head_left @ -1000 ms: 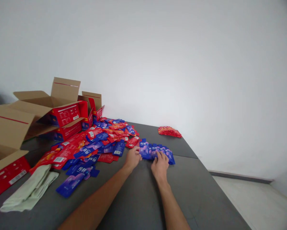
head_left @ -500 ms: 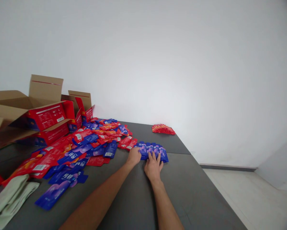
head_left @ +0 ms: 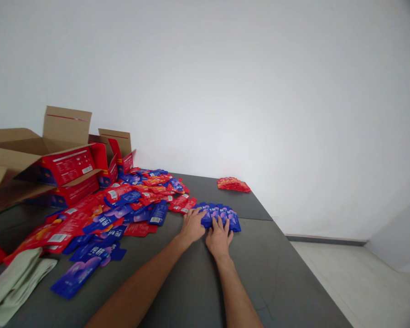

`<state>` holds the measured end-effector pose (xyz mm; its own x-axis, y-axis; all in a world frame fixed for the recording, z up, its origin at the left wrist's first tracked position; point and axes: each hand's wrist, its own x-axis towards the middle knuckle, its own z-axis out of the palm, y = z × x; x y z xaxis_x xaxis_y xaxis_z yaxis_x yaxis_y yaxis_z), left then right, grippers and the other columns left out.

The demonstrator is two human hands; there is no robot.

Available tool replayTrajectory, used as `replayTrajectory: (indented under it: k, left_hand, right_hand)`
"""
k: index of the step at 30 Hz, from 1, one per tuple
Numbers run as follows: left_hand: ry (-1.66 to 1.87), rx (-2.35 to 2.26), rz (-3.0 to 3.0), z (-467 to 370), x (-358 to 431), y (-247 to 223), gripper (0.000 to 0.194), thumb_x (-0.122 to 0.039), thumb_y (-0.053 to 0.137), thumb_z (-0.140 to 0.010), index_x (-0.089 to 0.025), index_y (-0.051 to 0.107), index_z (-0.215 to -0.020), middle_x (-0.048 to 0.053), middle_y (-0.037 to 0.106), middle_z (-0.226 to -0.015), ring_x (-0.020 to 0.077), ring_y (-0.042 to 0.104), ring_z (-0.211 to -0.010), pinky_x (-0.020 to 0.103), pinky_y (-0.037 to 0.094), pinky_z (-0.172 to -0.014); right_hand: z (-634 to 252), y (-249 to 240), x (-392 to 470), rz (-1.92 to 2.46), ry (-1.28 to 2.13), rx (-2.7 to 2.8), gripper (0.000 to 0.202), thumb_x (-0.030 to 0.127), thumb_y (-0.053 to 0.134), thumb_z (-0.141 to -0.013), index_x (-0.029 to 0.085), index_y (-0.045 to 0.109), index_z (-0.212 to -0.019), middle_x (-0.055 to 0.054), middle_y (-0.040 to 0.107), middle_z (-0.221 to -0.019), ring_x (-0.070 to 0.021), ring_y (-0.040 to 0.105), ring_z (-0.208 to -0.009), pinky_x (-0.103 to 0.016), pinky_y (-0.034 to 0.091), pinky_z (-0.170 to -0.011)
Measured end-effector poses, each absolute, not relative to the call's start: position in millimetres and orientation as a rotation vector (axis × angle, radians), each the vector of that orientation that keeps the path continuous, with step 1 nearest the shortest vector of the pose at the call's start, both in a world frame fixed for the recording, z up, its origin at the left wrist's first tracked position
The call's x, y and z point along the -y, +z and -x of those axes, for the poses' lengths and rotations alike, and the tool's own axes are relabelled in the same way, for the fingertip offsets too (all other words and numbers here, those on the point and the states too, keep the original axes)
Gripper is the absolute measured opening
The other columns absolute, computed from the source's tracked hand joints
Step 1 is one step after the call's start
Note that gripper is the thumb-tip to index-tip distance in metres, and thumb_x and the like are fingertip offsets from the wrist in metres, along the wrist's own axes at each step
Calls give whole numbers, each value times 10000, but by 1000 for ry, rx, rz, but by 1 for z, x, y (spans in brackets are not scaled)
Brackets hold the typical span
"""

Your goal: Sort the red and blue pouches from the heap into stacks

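Two bare hands lie palm down on the dark grey tabletop, both resting on one short row of overlapping blue-and-purple foil sachets. My left hand covers the row's left end with fingers spread flat; my right hand sits touching it, fingers extended and laid over the middle sachets. Neither hand is closed around anything; both press flat, gripping nothing.

Just left of my left fingers spreads a loose heap of mixed red and blue sachets, many showing white barcode labels. White characters are printed on the blue sachets nearest me, at the lower left of my fingers, but they are too blurred to read. Beyond my fingertips, well apart, lies a small fanned stack of red sachets near the table's far edge.

Far left of my hands stand open brown cardboard cartons with red printed sides; their white print panels are too small to make out, and the nearest carton is cut off by the frame. At the lower left corner a folded pale green cloth is partly cropped. My palms hide the sachets' near edges, so how many lie in the row cannot be counted.
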<state>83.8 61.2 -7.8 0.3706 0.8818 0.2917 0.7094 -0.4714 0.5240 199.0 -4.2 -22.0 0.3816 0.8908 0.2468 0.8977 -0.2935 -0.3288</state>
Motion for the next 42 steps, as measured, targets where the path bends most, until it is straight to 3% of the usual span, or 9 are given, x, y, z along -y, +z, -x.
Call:
replayTrajectory:
  k: [3, 11, 19, 27, 33, 37, 42]
  left_hand:
    - [684, -1308, -2379, -85, -61, -9, 665, -140, 582, -713, -327, 552, -1351, 30, 447, -1493, 328, 346, -1345, 499, 274, -1091]
    - [718, -1222, -2437, -81, -62, -12, 473, -139, 561, -774, -289, 671, -1209, 60, 583, -1365, 277, 468, -1268, 444, 314, -1069]
    - [786, -1320, -2453, -83, -50, -7, 490, -181, 586, -784, -245, 617, -1269, 88, 573, -1359, 271, 465, -1261, 434, 300, -1076]
    - [842, -1741, -2481, -32, -43, -6, 399, -180, 470, -859, -209, 607, -1233, 120, 549, -1348, 270, 383, -1323, 433, 293, -1075]
    - [732, -2108, -2409, 15, -42, -19, 439, -255, 506, -860, -156, 578, -1282, 192, 449, -1446, 352, 304, -1380, 505, 235, -1090]
    - [619, -2172, -2336, 29, -39, -24, 399, -339, 488, -885, -141, 630, -1201, 221, 472, -1409, 370, 380, -1311, 514, 280, -1040]
    - [674, -2111, -2380, 28, -23, -22, 282, -308, 514, -875, -148, 669, -1048, 186, 592, -1200, 333, 476, -1169, 478, 351, -961]
  right_hand:
    - [-199, -22, 5, 2218, -11, 1548, 547, 265, 375, -899, 289, 437, -1442, -45, 323, -1553, -338, 71, -1465, -607, 200, -1083]
    - [-199, -22, 5, 2220, -21, 1557, 537, 262, 389, -899, 286, 446, -1433, -42, 319, -1556, -330, 85, -1465, -600, 209, -1081]
    - [-197, -18, 6, 2197, -52, 1546, 545, 253, 419, -876, 291, 463, -1418, -23, 344, -1544, -338, 85, -1462, -604, 210, -1077]
    - [-173, -6, 17, 2000, -161, 1683, 537, 203, 423, -890, 294, 465, -1418, -16, 341, -1548, -295, 82, -1474, -512, 236, -1094]
    - [-153, -7, 22, 1858, -147, 1825, 539, 170, 428, -888, 288, 475, -1412, -29, 348, -1546, -277, 114, -1477, -479, 247, -1101]
    - [-144, -9, 25, 1780, -117, 1888, 533, 162, 424, -889, 278, 481, -1407, -35, 355, -1543, -272, 142, -1474, -479, 266, -1097]
    - [-139, -10, 28, 1718, -72, 1916, 496, 152, 426, -885, 243, 542, -1358, -58, 424, -1501, -271, 212, -1457, -468, 285, -1101]
